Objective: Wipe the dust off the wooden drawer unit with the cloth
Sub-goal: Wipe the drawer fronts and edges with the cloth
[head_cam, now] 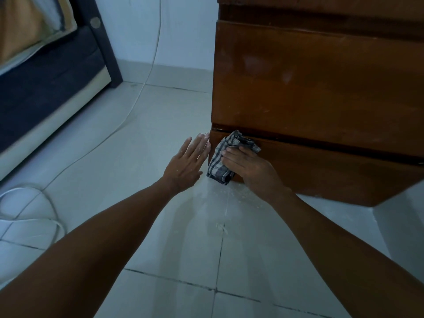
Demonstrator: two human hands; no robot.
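The wooden drawer unit (321, 92) fills the upper right, its brown drawer fronts facing me. My right hand (250, 167) presses a checked grey and white cloth (221, 160) against the lowest drawer front near its left corner. The cloth hangs down to the floor edge. My left hand (187, 160) is flat with fingers together, fingertips touching the unit's left corner, holding nothing.
Pale floor tiles (174, 237) with white dust specks lie below the cloth. A white cable (96, 143) runs across the floor and coils at the left. A dark bed frame (50, 88) with bedding stands at the upper left against the wall.
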